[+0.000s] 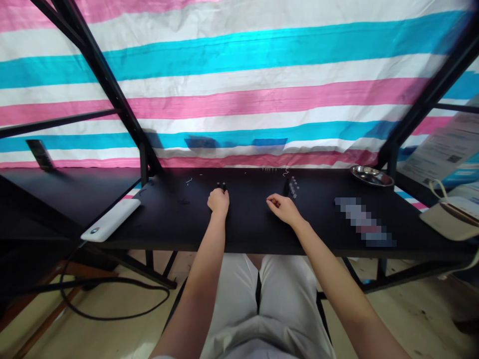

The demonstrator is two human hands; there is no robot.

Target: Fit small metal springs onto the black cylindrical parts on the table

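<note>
My left hand [218, 201] is curled into a fist over the black table [247, 229]. Just beyond its knuckles shows a small dark piece with two pale round dots [221, 185]; most of it is hidden by the hand or lost against the tabletop. My right hand [283, 208] hovers low over the table, thumb and fingers drawn together in a pinch. Whatever those fingertips hold, if anything, is too small to tell. Right behind this hand stands a small black block [287, 187], and a cluster of small silvery pieces [293, 188] lies against it.
A shiny metal dish [371, 176] sits at the back right, with a blurred-out item [364, 222] before it. A white power bank-like case [111, 219] lies on the left edge. Beige pouch [451, 218] at far right. White scraps [189, 181] and a row of tiny pieces [268, 169] lie behind.
</note>
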